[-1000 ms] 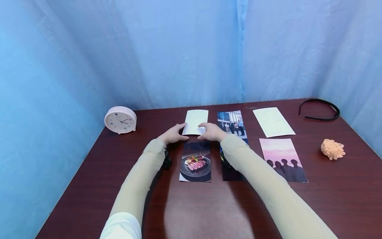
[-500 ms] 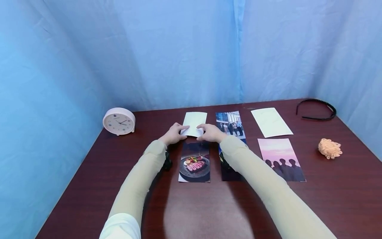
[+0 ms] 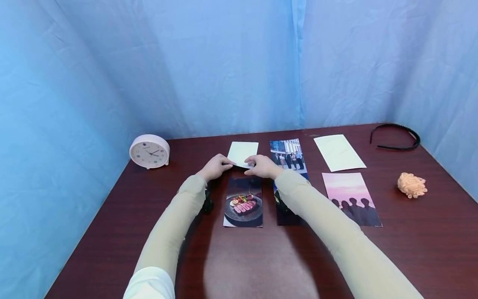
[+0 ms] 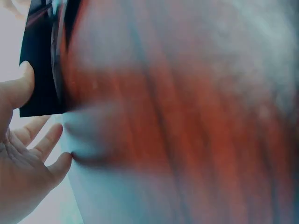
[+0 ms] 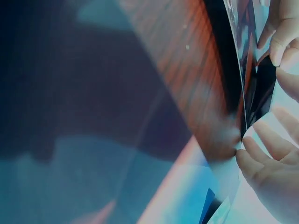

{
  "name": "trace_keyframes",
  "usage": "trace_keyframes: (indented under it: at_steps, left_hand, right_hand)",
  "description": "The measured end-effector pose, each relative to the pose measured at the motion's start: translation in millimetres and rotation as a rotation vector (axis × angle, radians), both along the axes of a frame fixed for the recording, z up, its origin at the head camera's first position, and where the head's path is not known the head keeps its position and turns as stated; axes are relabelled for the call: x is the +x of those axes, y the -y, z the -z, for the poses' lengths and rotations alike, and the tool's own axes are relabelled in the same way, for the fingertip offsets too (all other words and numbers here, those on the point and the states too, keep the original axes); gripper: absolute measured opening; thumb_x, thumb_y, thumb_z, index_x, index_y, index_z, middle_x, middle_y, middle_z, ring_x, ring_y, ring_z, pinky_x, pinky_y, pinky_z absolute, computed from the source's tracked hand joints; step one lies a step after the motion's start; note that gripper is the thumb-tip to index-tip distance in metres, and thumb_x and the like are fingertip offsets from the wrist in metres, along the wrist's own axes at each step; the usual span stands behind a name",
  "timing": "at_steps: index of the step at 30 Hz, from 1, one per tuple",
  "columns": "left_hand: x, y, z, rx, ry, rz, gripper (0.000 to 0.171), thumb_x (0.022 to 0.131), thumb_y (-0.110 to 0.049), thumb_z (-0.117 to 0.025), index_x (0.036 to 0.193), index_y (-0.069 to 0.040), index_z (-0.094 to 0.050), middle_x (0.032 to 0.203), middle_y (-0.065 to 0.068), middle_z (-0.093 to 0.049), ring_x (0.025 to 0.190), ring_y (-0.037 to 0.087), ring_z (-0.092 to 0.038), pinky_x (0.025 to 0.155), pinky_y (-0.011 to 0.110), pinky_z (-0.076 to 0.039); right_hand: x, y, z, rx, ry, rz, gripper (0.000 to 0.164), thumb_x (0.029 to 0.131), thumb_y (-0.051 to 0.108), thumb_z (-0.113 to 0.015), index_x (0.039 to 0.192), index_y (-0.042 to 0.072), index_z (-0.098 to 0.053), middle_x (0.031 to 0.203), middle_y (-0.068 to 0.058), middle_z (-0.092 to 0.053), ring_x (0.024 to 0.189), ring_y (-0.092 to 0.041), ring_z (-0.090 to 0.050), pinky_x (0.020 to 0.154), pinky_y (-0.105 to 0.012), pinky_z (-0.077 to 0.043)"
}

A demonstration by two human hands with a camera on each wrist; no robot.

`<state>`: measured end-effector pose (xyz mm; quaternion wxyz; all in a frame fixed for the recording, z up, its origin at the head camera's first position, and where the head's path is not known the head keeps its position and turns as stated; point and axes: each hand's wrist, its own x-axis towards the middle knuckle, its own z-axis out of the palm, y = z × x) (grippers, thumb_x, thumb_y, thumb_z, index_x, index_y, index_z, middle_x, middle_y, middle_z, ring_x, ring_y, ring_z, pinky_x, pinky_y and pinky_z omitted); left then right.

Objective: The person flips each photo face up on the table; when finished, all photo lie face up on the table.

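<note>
Head view showed a white sheet (image 3: 243, 150) near the back of the table (image 3: 108, 236), blank side up, its near edge lifted and its long axis seeming to run front to back. Left hand (image 3: 215, 167) and right hand (image 3: 264, 167) each pinched it along that near edge, one at either side; the left wrist view showed the left thumb against its dark underside. A strip of tabletop separated the sheet's far edge from the blue curtain (image 3: 209, 62). On its left, a wide stretch of wood ran past the left hand to the round clock (image 3: 149, 151). Room was tighter elsewhere: a food print (image 3: 244, 207) lay just in front, and a group photo (image 3: 287, 154) sat beyond a narrow gap on the right. Farther right, a second white sheet (image 3: 340, 153) lay slanted behind a pink sunset print (image 3: 351, 195). Outermost were a peach yarn ball (image 3: 412, 185) and, behind it, a black headband (image 3: 396, 148) near the table's back right corner.
</note>
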<state>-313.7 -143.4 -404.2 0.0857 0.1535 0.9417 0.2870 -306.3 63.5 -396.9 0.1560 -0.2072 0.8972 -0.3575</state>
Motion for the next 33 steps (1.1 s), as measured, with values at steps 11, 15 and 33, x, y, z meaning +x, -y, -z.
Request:
trace_keyframes:
  at_steps: [11,15,33]
  left_hand:
    - [4.1,-1.7,-9.3,0.281,-0.082,-0.084,0.027,0.098,-0.018,-0.051,0.114,-0.001,-0.066,0.108,0.016,-0.065,0.080,0.021,-0.052,0.072,0.030,-0.041]
    - [7.5,-4.8,-14.0,0.372,-0.167,-0.108,0.023,0.098,-0.016,-0.052,0.109,-0.002,-0.066,0.099,0.015,-0.065,0.068,0.016,-0.043,0.068,0.028,-0.037]
    - [22.0,-13.4,-16.1,0.735,-0.248,-0.242,0.034,0.094,-0.008,-0.057,0.128,-0.005,-0.053,0.105,0.015,-0.058,0.101,0.024,-0.057,0.090,0.035,-0.047]
  right_hand:
    - [-4.6,-11.6,3.5,-0.166,-0.152,0.119,0.027,0.092,0.013,-0.061,0.116,0.001,-0.062,0.116,-0.018,-0.062,0.110,-0.032,-0.058,0.094,-0.046,-0.047]
    - [-7.8,-15.6,8.3,-0.235,-0.167,0.172,0.022,0.093,0.016,-0.061,0.111,0.004,-0.065,0.114,-0.016,-0.064,0.109,-0.030,-0.059,0.092,-0.045,-0.048]
    - [0.5,-20.3,-8.6,-0.483,-0.367,0.353,0.015,0.091,0.011,-0.063,0.101,0.002,-0.069,0.100,-0.016,-0.068,0.090,-0.027,-0.063,0.074,-0.036,-0.049]
